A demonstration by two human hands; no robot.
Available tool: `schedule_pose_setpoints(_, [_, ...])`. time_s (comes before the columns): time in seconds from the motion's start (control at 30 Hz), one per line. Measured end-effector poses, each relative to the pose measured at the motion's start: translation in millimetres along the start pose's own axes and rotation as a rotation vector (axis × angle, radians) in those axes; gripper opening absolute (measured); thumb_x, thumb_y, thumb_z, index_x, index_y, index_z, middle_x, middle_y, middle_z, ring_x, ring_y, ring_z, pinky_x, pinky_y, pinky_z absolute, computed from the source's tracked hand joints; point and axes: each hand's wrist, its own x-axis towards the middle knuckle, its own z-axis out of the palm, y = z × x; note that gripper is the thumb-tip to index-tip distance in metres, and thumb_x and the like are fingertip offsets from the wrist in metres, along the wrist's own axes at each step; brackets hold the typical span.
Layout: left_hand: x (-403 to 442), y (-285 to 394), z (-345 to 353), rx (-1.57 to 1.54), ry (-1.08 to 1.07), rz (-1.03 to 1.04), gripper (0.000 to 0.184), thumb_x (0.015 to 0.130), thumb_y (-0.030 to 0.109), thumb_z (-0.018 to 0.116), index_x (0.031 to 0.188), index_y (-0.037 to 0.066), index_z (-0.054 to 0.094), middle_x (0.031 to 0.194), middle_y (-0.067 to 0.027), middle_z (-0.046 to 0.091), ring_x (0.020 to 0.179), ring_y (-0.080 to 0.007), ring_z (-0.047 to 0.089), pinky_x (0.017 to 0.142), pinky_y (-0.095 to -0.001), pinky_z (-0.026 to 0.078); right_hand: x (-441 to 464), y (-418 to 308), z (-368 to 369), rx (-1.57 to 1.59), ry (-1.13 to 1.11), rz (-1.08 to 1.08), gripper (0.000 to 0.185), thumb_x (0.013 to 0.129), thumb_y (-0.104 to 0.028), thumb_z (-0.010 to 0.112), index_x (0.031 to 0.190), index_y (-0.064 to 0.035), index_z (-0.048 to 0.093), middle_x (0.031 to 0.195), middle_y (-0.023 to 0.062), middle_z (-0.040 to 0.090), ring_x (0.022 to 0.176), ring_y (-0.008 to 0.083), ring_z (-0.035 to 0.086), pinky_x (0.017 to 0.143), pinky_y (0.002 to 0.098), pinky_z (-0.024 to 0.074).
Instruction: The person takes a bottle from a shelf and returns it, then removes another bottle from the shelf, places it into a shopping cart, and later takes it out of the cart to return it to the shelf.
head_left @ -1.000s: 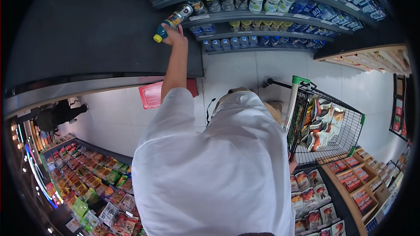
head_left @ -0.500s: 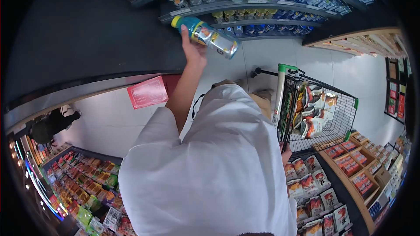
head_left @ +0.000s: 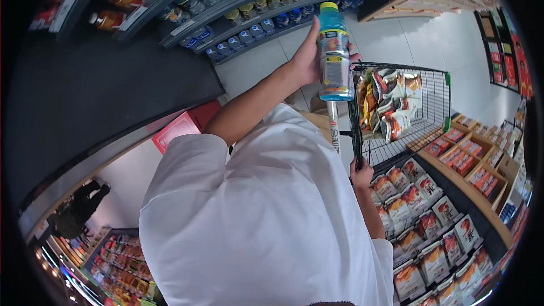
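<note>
My left hand is wrapped round a drink bottle with a yellow cap and blue-green contents. The bottle stands nearly upright in view, above the handle end of a shopping cart. Part of the cart's pale handle bar shows below the bottle. My right hand is closed on the cart's dark near edge, its fingers partly hidden. Inside the wire basket lie several snack bags, white, orange and yellow.
Shelves of bottles and cans curve across the top. Packaged snacks fill a display beside the cart, with wooden crates behind it. A red sign is by my left arm. Another person is at far left.
My left hand has carried the bottle rightward, from beside the shelves to over the cart handle, turning it more upright. My right hand on the cart shows more fully.
</note>
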Motion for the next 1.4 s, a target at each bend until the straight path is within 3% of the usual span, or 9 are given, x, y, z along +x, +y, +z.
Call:
schedule_pose_setpoints(0.2, [46,-18,-10,-0.056,-0.391,-0.312,0.079,0.102,0.068,0.036,0.144,0.003,0.048,0.13,-0.0184,0.063,0.12,-0.0347,0.064,0.107,-0.0496,0.048,-7,16,8,0.052,0.05,-0.058,0.019,0.085,-0.014,0.062,0.1,-0.0039,0.068,0.078,0.0144,0.069,0.068,0.0395,0.067,0.065,0.0479,0.0552])
schedule_pose_setpoints(0.4, [69,-60,-6,0.178,-0.184,-0.323,0.07,0.107,0.059,0.034,0.148,0.004,0.044,0.136,-0.0176,0.06,0.124,-0.0329,0.062,0.11,-0.0496,0.046,-14,21,11,0.011,-0.008,-0.031,0.027,0.08,-0.011,0.062,0.105,-0.0006,0.067,0.089,0.0168,0.072,0.076,0.0392,0.069,0.069,0.0467,0.0559])
schedule_pose_setpoints(0.5, [82,-74,-24,0.184,-0.157,-0.373,0.069,0.106,0.058,0.039,0.149,0.005,0.043,0.136,-0.0164,0.061,0.124,-0.0304,0.063,0.108,-0.0475,0.048,-15,17,8,0.003,-0.005,-0.023,0.028,0.08,-0.011,0.062,0.105,-0.0005,0.067,0.09,0.0169,0.073,0.075,0.0388,0.069,0.071,0.0453,0.0556])
schedule_pose_setpoints(0.67, [93,-83,-56,0.41,-0.136,-0.425,0.078,0.087,0.066,0.07,0.133,0.006,0.053,0.113,-0.0091,0.067,0.106,-0.0199,0.067,0.097,-0.0378,0.054,-17,12,5,-0.001,0.006,-0.006,0.029,0.08,-0.013,0.064,0.106,0.0001,0.067,0.092,0.017,0.073,0.076,0.0388,0.069,0.072,0.045,0.0553])
schedule_pose_setpoints(0.77, [85,-89,-48,0.403,-0.077,-0.477,0.079,0.087,0.067,0.069,0.134,0.006,0.053,0.116,-0.0096,0.067,0.112,-0.0217,0.067,0.098,-0.0381,0.054,-17,7,4,0.014,0.02,-0.014,0.029,0.08,-0.012,0.063,0.106,0.0,0.067,0.093,0.0174,0.073,0.076,0.0393,0.069,0.072,0.0456,0.0554])
schedule_pose_setpoints(0.93, [84,-93,-41,0.531,-0.102,-0.493,0.089,0.086,0.082,0.049,0.131,0.006,0.053,0.103,-0.0119,0.071,0.098,-0.0268,0.073,0.09,-0.04,0.058,-16,11,7,0.018,-0.01,0.01,0.029,0.08,-0.011,0.063,0.106,-0.0002,0.067,0.093,0.0182,0.073,0.078,0.0396,0.069,0.075,0.046,0.0555])
schedule_pose_setpoints(1.03, [85,-89,-39,0.507,-0.111,-0.518,0.089,0.086,0.085,0.045,0.128,0.007,0.056,0.105,-0.0132,0.072,0.095,-0.0258,0.073,0.086,-0.0385,0.059,-20,10,8,0.023,-0.022,0.034,0.03,0.079,-0.011,0.063,0.107,0.0,0.067,0.094,0.0185,0.073,0.079,0.0398,0.069,0.077,0.0459,0.0557])
schedule_pose_setpoints(1.07, [84,-89,-38,0.547,-0.112,-0.486,0.093,0.085,0.088,0.041,0.128,0.007,0.054,0.093,-0.0097,0.066,0.086,-0.0186,0.07,0.083,-0.0364,0.06,-20,10,9,0.027,-0.02,0.04,0.03,0.079,-0.011,0.063,0.107,0.0,0.067,0.094,0.0186,0.073,0.079,0.04,0.069,0.077,0.0459,0.0558])
schedule_pose_setpoints(1.4, [82,-86,-48,0.291,-0.082,-0.455,0.094,0.089,0.087,0.036,0.127,0.005,0.058,0.095,-0.0168,0.07,0.082,-0.0289,0.071,0.079,-0.0411,0.059,-23,15,10,0.085,-0.046,0.095,0.029,0.08,-0.011,0.062,0.107,-0.0018,0.067,0.098,0.0192,0.071,0.085,0.0427,0.067,0.077,0.0472,0.0561])
